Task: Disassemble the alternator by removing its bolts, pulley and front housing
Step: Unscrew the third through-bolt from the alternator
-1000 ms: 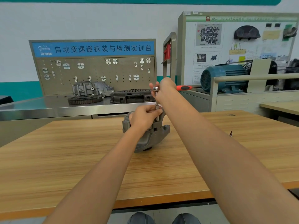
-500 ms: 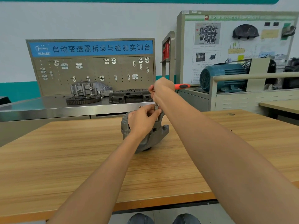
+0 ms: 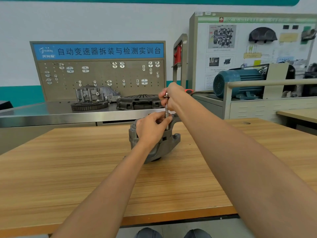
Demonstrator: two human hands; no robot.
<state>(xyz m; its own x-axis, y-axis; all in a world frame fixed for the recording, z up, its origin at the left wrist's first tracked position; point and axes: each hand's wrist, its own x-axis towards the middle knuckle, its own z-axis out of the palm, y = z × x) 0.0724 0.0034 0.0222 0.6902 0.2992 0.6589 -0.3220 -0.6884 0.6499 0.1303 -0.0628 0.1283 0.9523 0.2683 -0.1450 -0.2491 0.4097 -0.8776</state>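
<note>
The grey alternator [image 3: 169, 143] stands on the wooden table [image 3: 85, 169], near its middle. My left hand [image 3: 151, 127] lies over its top, fingers and thumb pinching the lower end of a steel socket extension [image 3: 166, 117] that stands upright on the housing. My right hand [image 3: 171, 97] grips the ratchet head at the top of that extension; the orange handle tip [image 3: 189, 91] shows behind my wrist. The bolt under the socket is hidden by my fingers. The pulley is out of sight.
A steel bench [image 3: 51, 114] behind the table carries a gear ring [image 3: 89, 105], a gearbox part [image 3: 96, 95] and a clutch cover [image 3: 139, 102] under a pegboard. A blue motor [image 3: 238, 83] stands on a cabinet at right.
My right hand with the ratchet has turned, so less of the orange handle shows behind my wrist than a second ago. My left hand stays on the extension.
</note>
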